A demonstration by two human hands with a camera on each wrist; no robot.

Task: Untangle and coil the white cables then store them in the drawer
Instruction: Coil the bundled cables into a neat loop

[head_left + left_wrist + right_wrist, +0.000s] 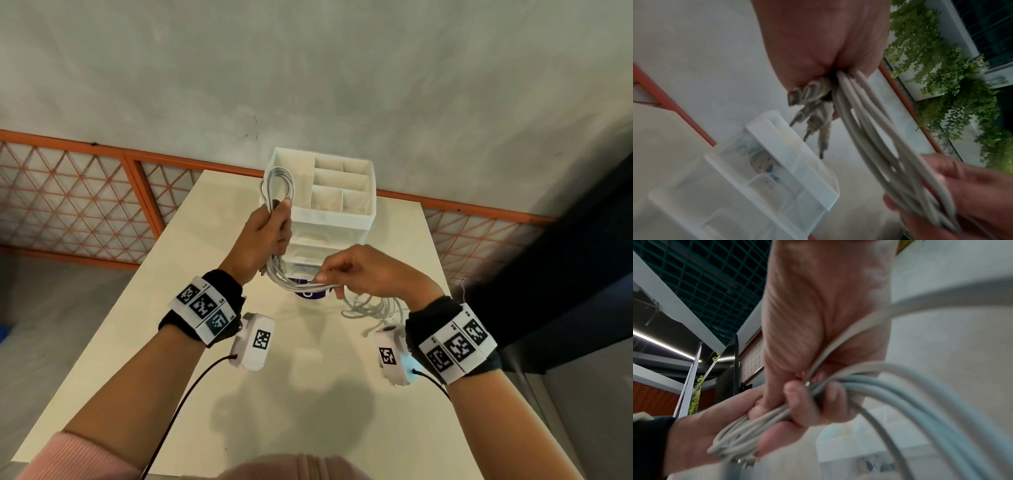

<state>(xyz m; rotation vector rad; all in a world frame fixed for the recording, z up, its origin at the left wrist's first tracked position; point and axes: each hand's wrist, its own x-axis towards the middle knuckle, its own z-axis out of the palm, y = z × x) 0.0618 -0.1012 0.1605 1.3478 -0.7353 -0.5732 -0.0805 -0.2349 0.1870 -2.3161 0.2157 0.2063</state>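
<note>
My left hand [278, 222] grips a coil of white cables [278, 185] in front of the white drawer unit [356, 219]. One loop stands above the fist and the rest hangs below it. My right hand [325, 275] pinches the lower strands of the coil [301, 281] just above the table. More white cable lies in a loose heap [375, 308] under the right wrist. In the left wrist view, several plugs [809, 104] stick out of the left palm beside the strands [869, 133]. The right wrist view shows both hands on the bundle [748, 431].
The drawer unit has a divided open tray on top and stacked drawer fronts [308, 240] below. A purple round object [310, 294] lies on the cream table [308, 394] under the cables. A grey wall and an orange lattice rail [85, 205] run behind the table.
</note>
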